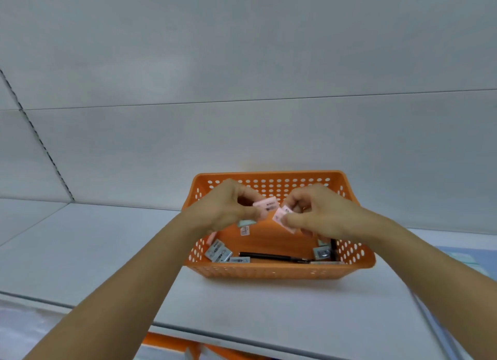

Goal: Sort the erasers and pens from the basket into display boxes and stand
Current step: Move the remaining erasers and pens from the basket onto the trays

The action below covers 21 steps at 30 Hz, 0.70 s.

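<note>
- Two pink erasers are up above the orange basket (278,271): the left hand (228,206) pinches one pink eraser (266,205) between thumb and fingertips, and the right hand (320,214) pinches a second pink eraser (282,217) the same way, the two hands close together with the erasers nearly touching
- Best to square the two erasers face to face now, labels the same way up, so they go into a display box as one neat pair; no box or stand shows in this view, so its place cannot be told
- Keep the pinch on the short edges, light but sure; the wrappers look slick and one could slip back into the basket
- Left in the basket, which sits on the white shelf (107,252): grey-wrapped erasers (218,251) at the near left corner, another grey eraser (321,253) at the near right, and a black pen (273,257) lying along the near wall
- Sorting looks well short of done; lift by colour, and leave the pen for the stand
</note>
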Tool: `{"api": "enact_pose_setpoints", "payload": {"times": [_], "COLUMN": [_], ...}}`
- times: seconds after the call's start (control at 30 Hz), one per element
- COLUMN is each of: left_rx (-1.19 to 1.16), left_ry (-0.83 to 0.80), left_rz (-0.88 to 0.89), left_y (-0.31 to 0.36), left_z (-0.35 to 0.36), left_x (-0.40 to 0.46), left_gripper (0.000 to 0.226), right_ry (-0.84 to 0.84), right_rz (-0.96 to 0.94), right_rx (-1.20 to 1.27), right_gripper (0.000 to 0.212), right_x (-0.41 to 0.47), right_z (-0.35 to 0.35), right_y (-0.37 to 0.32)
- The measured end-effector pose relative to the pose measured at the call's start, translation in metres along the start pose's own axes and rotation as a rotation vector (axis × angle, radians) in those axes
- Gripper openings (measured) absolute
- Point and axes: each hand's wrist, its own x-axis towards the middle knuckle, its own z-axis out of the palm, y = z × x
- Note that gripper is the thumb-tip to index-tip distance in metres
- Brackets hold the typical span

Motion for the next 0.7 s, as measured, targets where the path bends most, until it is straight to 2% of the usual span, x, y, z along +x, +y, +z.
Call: {"api": "enact_pose_setpoints", "payload": {"times": [0.13,0.23,0.3,0.47,0.6,0.7], "left_rx": [-0.300,-0.691,-0.867,-0.899,-0.881,-0.773], "left_ry": [0.083,0.050,0.030,-0.105,-0.255,-0.290], "left_rz": [0.030,-0.007,-0.043,0.032,0.068,0.041], "left_y": [0.032,0.065,0.091,0.157,0.193,0.208], "left_z": [0.034,0.068,0.092,0.172,0.245,0.293], "left_x": [-0.004,0.004,0.014,0.037,0.044,0.057], "left_gripper": [0.019,0.023,0.020,0.015,0.011,0.011], "right_ry": [0.087,0.153,0.217,0.394,0.522,0.641], "right_rz": [0.014,0.061,0.082,0.177,0.325,0.459], "right_rx": [0.280,0.472,0.567,0.572,0.435,0.332], "right_gripper": [0.006,0.016,0.016,0.015,0.025,0.022], "right_x": [-0.036,-0.068,-0.092,-0.161,-0.222,-0.262], "right_z": [-0.025,-0.046,-0.066,-0.121,-0.159,-0.186], "right_y": [0.008,0.021,0.034,0.086,0.136,0.177]}}
